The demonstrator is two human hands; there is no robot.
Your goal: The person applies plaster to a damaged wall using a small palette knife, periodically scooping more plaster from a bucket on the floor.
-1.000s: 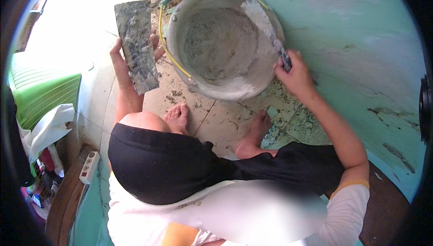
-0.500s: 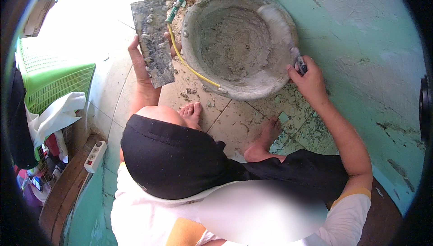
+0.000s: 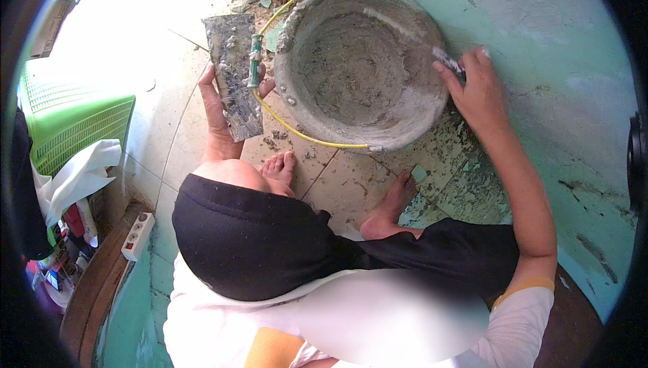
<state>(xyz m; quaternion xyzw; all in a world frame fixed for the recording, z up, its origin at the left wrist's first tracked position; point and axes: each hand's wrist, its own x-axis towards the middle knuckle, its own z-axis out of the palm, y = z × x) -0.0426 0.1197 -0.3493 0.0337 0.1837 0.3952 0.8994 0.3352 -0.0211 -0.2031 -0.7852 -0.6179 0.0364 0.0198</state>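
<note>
A round grey bucket [image 3: 361, 132], crusted with mortar, stands on the floor ahead of me with some grey mortar [image 3: 351, 64] at its bottom. Its yellow wire handle [image 3: 307, 140] with a green grip hangs over the left side. My right hand [image 3: 476, 88], at the right rim, is closed round the dark handle of a trowel [image 3: 398, 25]; the blade reaches inside the bucket and looks thin, almost edge-on. Left of the bucket, my left hand [image 3: 214, 108] grips a dark rectangular board [image 3: 233, 74] smeared with mortar. Its fingers are partly hidden behind the board.
A peeling green wall [image 3: 540, 132] rises close on the right. My bare feet [image 3: 391, 209] stand on the tiles near the bucket, among crumbs and flakes. At left are a green plastic basket [image 3: 81, 128], a white cloth [image 3: 84, 172] and a white power strip [image 3: 138, 236].
My right hand has moved slightly up and right, and the trowel blade has turned edge-on. The board has shifted a little down. The green grip has swung down, now overlapping the board's right edge.
</note>
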